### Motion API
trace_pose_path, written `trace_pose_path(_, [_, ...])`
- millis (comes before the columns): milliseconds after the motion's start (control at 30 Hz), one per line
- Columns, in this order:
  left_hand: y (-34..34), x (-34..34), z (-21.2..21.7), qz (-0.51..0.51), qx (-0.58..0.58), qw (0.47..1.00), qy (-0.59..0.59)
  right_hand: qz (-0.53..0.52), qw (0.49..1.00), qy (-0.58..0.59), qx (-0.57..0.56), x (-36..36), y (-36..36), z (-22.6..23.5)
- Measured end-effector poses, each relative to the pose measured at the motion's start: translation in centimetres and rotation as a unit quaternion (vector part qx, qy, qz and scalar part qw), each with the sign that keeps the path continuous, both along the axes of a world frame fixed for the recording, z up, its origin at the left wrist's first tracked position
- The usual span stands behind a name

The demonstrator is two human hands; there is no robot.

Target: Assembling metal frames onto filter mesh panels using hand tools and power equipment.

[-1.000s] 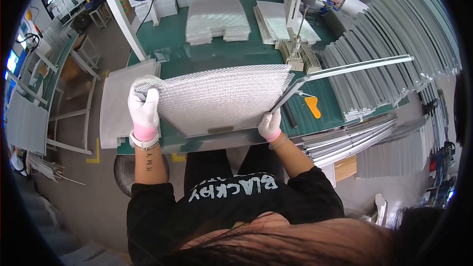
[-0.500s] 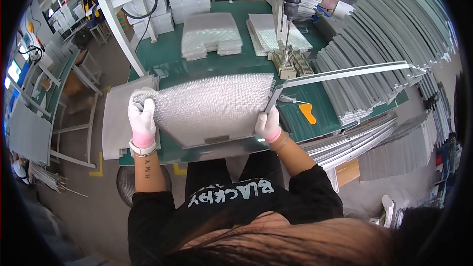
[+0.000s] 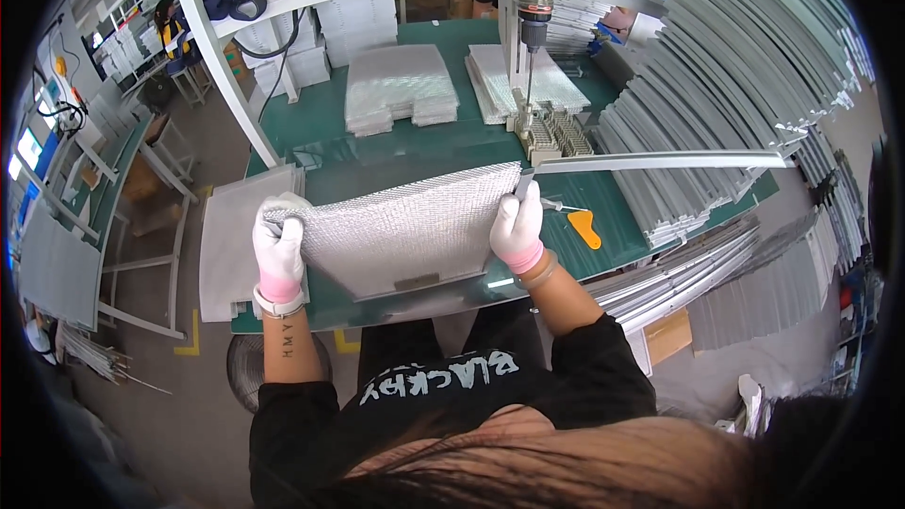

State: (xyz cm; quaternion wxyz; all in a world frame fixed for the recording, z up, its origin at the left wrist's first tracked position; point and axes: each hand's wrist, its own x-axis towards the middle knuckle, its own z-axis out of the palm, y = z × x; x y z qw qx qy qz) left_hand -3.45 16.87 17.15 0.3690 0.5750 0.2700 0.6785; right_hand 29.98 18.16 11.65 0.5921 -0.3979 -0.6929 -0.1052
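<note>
A silvery woven mesh panel [image 3: 405,231] is held tilted over the near edge of the green bench. My left hand [image 3: 281,245], in a white glove with a pink cuff, is closed round its left edge, thumb on the front face. At the panel's upper right corner my right hand [image 3: 517,229], gloved alike, pinches a thin aluminium frame strip [image 3: 660,162]. A short leg of the strip lies along the panel's right edge, and the long part reaches out to the right. Whether the edge sits inside the strip's channel is hidden by my fingers.
Beyond stand two mesh piles [image 3: 401,85] and a vertical drill [image 3: 534,0] over a metal fixture [image 3: 551,137]. An orange-handled tool [image 3: 584,229] lies by my right hand. Tall stacked strips [image 3: 716,94] crowd the right side; flat sheets [image 3: 240,236] lie left.
The long strip has swung down at its far end and is now nearly level. My right hand has shifted up to the panel's corner, while my left keeps its hold.
</note>
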Motion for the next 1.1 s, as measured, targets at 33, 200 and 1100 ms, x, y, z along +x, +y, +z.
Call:
trace_pose_path(33, [-0.1, 0.1, 0.1, -0.002, 0.003, 1.0, -0.001, -0.049, 0.998, -0.035, 0.025, 0.1, 0.1, -0.1])
trace_pose_path(200, [-0.2, 0.1, -0.3, 0.008, -0.009, 0.999, 0.035, 0.161, 0.983, 0.075, -0.043, 0.8, -0.7, 3.6])
trace_pose_path(1100, [1.0, 1.3, -0.3, 0.047, -0.047, 0.998, 0.004, 0.215, 0.97, 0.068, -0.089, 1.7, -0.9, -0.8])
